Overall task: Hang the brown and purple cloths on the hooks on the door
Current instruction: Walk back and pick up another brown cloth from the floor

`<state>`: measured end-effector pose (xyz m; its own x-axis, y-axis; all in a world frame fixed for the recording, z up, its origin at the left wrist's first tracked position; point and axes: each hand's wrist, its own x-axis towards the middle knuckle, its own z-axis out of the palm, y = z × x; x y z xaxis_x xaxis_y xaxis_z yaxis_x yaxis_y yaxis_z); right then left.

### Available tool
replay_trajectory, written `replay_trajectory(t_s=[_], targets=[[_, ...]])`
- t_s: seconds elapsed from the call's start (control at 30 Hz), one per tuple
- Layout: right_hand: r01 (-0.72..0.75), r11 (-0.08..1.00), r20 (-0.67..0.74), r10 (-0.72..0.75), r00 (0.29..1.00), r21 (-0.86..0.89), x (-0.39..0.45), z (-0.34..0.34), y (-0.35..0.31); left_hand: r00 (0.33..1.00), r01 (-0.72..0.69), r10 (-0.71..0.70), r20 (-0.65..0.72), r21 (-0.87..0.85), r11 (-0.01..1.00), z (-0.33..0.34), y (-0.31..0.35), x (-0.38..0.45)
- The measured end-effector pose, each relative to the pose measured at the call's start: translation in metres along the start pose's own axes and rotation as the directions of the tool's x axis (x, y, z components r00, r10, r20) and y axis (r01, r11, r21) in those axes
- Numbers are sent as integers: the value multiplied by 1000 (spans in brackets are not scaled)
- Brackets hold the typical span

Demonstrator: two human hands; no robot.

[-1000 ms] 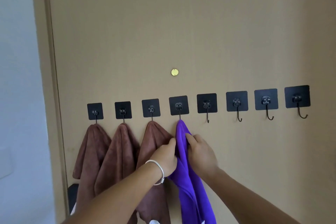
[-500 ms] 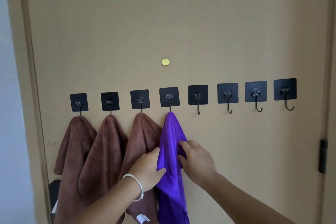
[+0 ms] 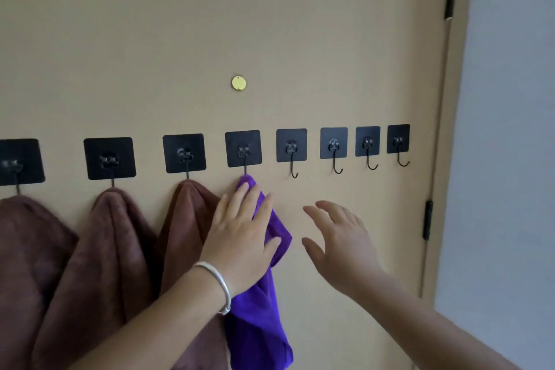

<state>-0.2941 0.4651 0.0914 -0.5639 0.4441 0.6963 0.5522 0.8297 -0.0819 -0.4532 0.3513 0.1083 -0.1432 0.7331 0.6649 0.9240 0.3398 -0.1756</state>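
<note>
My left grip point(image 3: 240, 237) had let go its pinch of a second before: the fingers now lay straight and flat against the purple cloth point(image 3: 264, 318), pressing it lightly to the door point(image 3: 210, 24), with nothing curled round the fabric. My right grip point(image 3: 339, 237) had come off the cloth altogether and hung spread wide just beside it, over bare door, holding nothing. A second earlier both had been bunching the cloth below its hook point(image 3: 244, 149); half a second earlier they were already sliding down it.

The purple cloth hung by its top from the fourth hook, its tip just under the black pad, and it seemed to carry its own weight, since neither hand bore it up. Left of it three brown cloths point(image 3: 114, 249) hung from the first three hooks, the nearest touching the purple one behind my left wrist. To the right four hooks point(image 3: 333, 147) stood bare, well apart from my hands.

I judged that this cloth was hung and the smoothing nearly over. With four hooks still free, I took it that more purple cloths were to follow, though none showed in view. The risk was small: a flat hand dragged downward could tug the fabric off its hook.

My view had also swung right, bringing the hinges point(image 3: 428, 219) and wall point(image 3: 510, 159) in.
</note>
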Motion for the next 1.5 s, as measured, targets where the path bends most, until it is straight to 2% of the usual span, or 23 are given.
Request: replay_trajectory(t_s=[0.2,0.37,0.6,0.7,0.83,1.1,1.33,1.5], targets=[[-200,969,-34,197,980,-147,-56,-41,8,991,-131,127,-31,-266,955,8,46,6],[-429,875,-115,413,903,-225,-121,-82,22,963,-262,259,-74,-481,836,7,115,-7],[-660,619,-267,611,745,-426,-224,-185,37,860,-476,467,-206,-654,588,-33,241,-27],[-741,479,-365,659,657,-470,-273,-241,34,782,-571,548,-297,-694,439,-69,304,-44],[-823,285,-493,688,533,-492,-341,-312,17,652,-685,622,-433,-688,239,-127,383,-80],[-896,-49,-695,650,307,-441,-492,-443,-52,449,-722,643,-621,-676,-148,-260,512,-203],[-877,-312,-826,542,152,-366,-605,-541,-138,268,-702,572,-775,-564,-435,-386,582,-327],[-826,-479,-896,438,68,-297,-669,-591,-207,173,-642,481,-860,-469,-607,-464,609,-411]])
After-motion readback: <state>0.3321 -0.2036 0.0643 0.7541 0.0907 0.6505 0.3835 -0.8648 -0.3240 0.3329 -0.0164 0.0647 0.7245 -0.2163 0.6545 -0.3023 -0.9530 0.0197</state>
